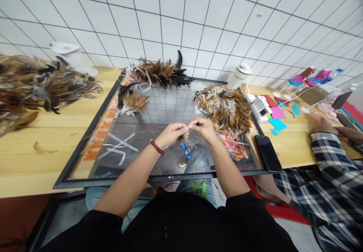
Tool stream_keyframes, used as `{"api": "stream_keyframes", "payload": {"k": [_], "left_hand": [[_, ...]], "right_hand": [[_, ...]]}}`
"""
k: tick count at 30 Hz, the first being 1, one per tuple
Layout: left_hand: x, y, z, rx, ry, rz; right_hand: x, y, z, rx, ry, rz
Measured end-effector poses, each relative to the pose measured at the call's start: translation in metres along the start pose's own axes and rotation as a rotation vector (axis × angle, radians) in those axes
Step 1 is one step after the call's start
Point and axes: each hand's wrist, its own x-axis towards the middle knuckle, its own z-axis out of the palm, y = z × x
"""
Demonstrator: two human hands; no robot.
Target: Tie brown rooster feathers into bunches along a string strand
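A black phone [268,153] lies at the near right corner of the glass surface [159,157]. Some flat white strips [121,144] lie crossed near the left edge. Blue snips [185,150] show in the middle, just below the hands; I cannot tell if they hang or lie flat.

The left hand [172,134] pinches a small brown feather tuft [185,135] over the middle of the surface. The right hand [202,129] has its fingers squeezed narrow, and its tips touch the left hand's tips. What sits between those right fingers is too small to see. Pink and orange strings [232,143] lie in a tangle by the right edge.

Farther off, a small feather bunch [133,102] sits by the left edge, toward the far left corner. A big heap of brown feathers [227,108] is near the far right corner. A long, fluffy feather strip [163,72] lies along the far edge, at its left part. A white bottle [239,75] stands by the far right corner.
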Motion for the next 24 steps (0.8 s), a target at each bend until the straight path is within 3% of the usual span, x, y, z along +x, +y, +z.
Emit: {"api": "stream_keyframes", "payload": {"k": [5,10,14,16,20,22,24], "left_hand": [[0.005,-0.006,-0.001,-0.121,0.193,-0.043],[0.005,-0.005,0.001,-0.318,0.219,-0.08],[0.004,-0.004,0.002,-0.312,0.207,-0.043],[0.005,-0.004,0.0,-0.309,0.241,0.017],[0.009,0.0,-0.008,-0.396,0.443,0.113],[0.011,0.002,-0.011,-0.438,0.533,0.137],[0.011,0.003,-0.011,-0.446,0.584,0.148]], "right_hand": [[-0.001,0.004,0.002,-0.145,0.004,-0.04],[-0.006,0.0,0.008,-0.398,-0.056,-0.274],[-0.006,0.0,0.008,-0.502,-0.093,-0.279],[-0.004,0.002,-0.001,-0.578,-0.01,-0.252],[0.001,0.006,-0.025,-0.81,0.359,-0.157],[0.002,0.007,-0.03,-0.942,0.394,-0.101],[0.0,0.009,-0.028,-1.067,0.315,-0.061]]}}
